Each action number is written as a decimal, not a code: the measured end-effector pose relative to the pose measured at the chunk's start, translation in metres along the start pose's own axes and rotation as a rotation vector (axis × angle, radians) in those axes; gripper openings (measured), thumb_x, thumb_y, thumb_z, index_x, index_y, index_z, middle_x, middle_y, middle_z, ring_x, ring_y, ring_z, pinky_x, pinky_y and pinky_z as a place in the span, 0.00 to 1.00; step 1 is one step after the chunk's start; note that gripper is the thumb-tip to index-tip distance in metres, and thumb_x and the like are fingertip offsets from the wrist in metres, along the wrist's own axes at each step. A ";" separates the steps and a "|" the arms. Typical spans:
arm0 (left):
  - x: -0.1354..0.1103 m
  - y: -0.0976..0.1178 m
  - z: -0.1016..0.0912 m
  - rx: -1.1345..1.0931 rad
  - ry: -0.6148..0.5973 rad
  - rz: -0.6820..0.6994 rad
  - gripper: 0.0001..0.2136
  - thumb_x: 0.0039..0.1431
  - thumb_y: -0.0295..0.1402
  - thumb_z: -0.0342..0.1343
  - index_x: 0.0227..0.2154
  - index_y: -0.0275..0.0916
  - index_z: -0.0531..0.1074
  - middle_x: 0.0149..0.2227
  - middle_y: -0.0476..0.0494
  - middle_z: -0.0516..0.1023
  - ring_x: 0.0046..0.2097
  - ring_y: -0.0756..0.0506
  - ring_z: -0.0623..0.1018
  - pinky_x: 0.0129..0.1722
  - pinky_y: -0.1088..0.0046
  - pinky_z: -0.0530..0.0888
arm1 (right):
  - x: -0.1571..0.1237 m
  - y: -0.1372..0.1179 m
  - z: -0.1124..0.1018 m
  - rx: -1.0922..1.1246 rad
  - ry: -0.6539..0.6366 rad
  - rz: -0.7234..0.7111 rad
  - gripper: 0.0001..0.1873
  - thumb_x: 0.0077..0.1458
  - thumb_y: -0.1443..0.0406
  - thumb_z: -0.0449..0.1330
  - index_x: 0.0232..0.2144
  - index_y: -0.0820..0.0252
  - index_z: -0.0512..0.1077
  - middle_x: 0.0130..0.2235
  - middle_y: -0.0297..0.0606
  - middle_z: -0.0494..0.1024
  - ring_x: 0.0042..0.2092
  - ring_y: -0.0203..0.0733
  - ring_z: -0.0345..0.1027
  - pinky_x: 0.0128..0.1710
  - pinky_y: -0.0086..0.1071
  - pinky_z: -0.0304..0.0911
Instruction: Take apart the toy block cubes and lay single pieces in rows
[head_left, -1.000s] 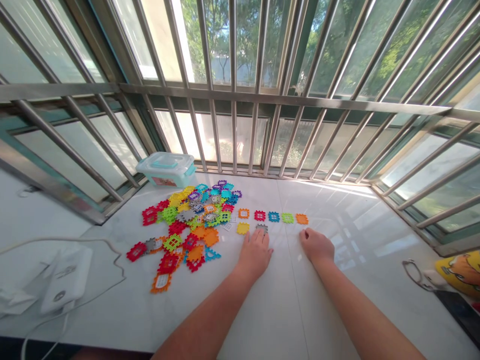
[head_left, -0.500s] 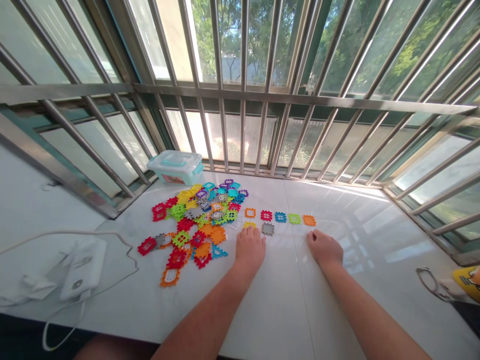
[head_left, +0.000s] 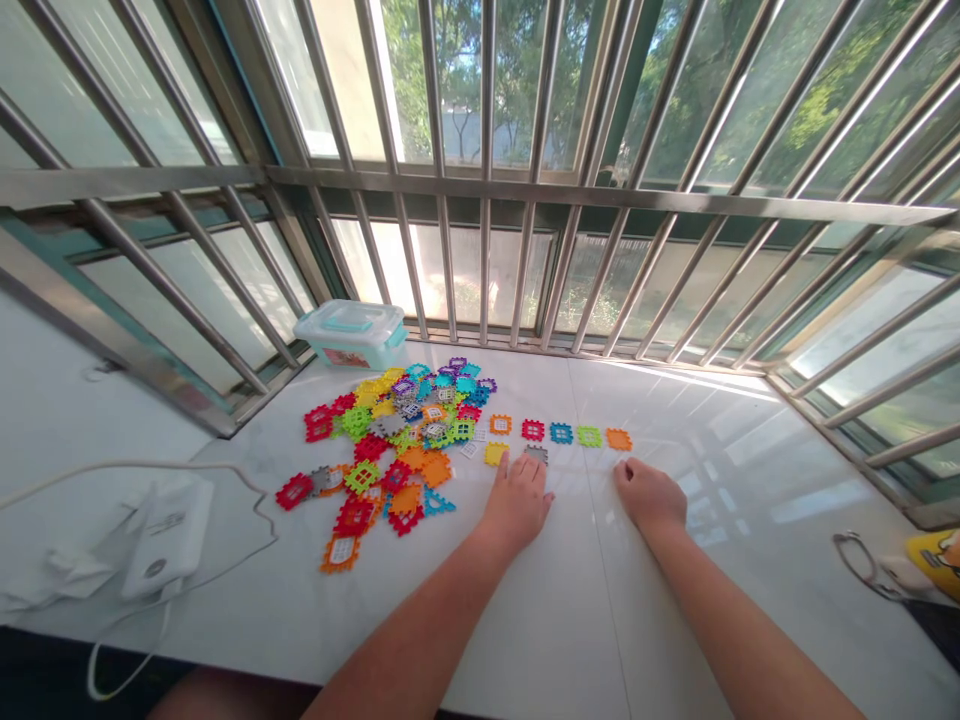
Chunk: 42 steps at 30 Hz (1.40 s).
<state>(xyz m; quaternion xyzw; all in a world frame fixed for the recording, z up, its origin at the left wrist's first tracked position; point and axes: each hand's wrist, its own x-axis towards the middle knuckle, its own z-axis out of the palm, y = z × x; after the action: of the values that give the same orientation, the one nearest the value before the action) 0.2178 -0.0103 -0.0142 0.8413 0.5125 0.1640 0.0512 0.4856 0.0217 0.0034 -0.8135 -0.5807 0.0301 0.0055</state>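
My left hand (head_left: 520, 495) lies flat on the white sill with its fingers stretched out, the fingertips touching a grey square tile (head_left: 536, 453) and just right of a yellow tile (head_left: 494, 453). My right hand (head_left: 649, 493) rests curled on the sill below the orange tile (head_left: 619, 439), with nothing visible in it. Behind the hands runs a row of square tiles: orange (head_left: 500, 424), red (head_left: 532, 430), blue (head_left: 560, 433), green (head_left: 589, 436), orange. A heap of coloured interlocking tiles (head_left: 397, 430) lies to the left.
A pale teal lidded plastic box (head_left: 351, 334) stands at the back left by the metal window bars (head_left: 487, 170). A white device with a cable (head_left: 161, 535) lies at the left. Glasses (head_left: 862, 568) and a yellow item (head_left: 937, 562) lie at the far right.
My left hand went from the grey tile to the yellow one and has come back right, fingers on the grey tile. The camera view shifted slightly. My right hand has barely moved.
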 end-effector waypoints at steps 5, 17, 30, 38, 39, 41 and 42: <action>0.000 0.000 -0.003 0.002 0.028 -0.013 0.23 0.71 0.43 0.52 0.63 0.38 0.69 0.60 0.33 0.75 0.66 0.37 0.68 0.74 0.46 0.51 | 0.000 0.000 -0.001 -0.003 -0.005 0.010 0.26 0.71 0.52 0.46 0.39 0.52 0.82 0.41 0.45 0.84 0.40 0.49 0.77 0.35 0.32 0.59; 0.000 -0.003 -0.007 -0.020 0.102 -0.040 0.23 0.72 0.43 0.50 0.64 0.39 0.69 0.64 0.34 0.72 0.68 0.36 0.66 0.74 0.47 0.53 | 0.001 0.001 0.001 -0.004 0.001 0.001 0.26 0.70 0.52 0.45 0.38 0.52 0.82 0.40 0.45 0.84 0.40 0.49 0.76 0.34 0.33 0.57; 0.008 -0.097 -0.032 0.119 0.083 -0.506 0.24 0.67 0.25 0.47 0.61 0.43 0.75 0.68 0.36 0.70 0.71 0.32 0.64 0.72 0.37 0.54 | 0.002 0.001 0.003 -0.008 -0.011 -0.003 0.26 0.70 0.52 0.45 0.39 0.52 0.82 0.41 0.46 0.84 0.41 0.49 0.77 0.36 0.33 0.59; 0.002 -0.110 -0.036 0.173 0.176 -0.709 0.22 0.69 0.29 0.45 0.61 0.38 0.75 0.68 0.29 0.69 0.70 0.29 0.64 0.69 0.28 0.54 | 0.001 0.001 0.001 0.004 -0.004 -0.008 0.26 0.70 0.53 0.45 0.39 0.53 0.82 0.41 0.46 0.84 0.40 0.48 0.77 0.35 0.33 0.59; 0.003 -0.110 -0.036 0.168 0.185 -0.703 0.22 0.70 0.30 0.45 0.61 0.38 0.75 0.68 0.29 0.69 0.71 0.29 0.64 0.69 0.29 0.54 | 0.001 0.001 0.001 0.005 -0.004 -0.009 0.26 0.70 0.53 0.45 0.39 0.53 0.82 0.41 0.46 0.84 0.40 0.48 0.76 0.35 0.33 0.58; 0.005 -0.109 -0.033 0.150 0.192 -0.634 0.22 0.71 0.31 0.45 0.63 0.40 0.74 0.70 0.32 0.67 0.71 0.31 0.63 0.71 0.32 0.53 | 0.001 0.000 0.000 0.006 -0.003 -0.013 0.26 0.70 0.53 0.45 0.39 0.53 0.82 0.41 0.46 0.84 0.40 0.48 0.76 0.34 0.33 0.58; 0.006 -0.108 -0.031 0.137 0.184 -0.575 0.23 0.71 0.31 0.44 0.64 0.41 0.73 0.71 0.34 0.67 0.72 0.32 0.63 0.72 0.34 0.52 | 0.001 0.000 0.000 0.007 -0.004 -0.013 0.26 0.70 0.53 0.45 0.39 0.53 0.82 0.41 0.46 0.84 0.40 0.49 0.76 0.35 0.33 0.58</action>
<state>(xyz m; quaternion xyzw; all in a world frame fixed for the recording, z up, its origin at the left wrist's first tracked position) 0.1182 0.0429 -0.0110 0.6448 0.7420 0.1834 -0.0079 0.4862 0.0222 0.0030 -0.8098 -0.5857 0.0335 0.0075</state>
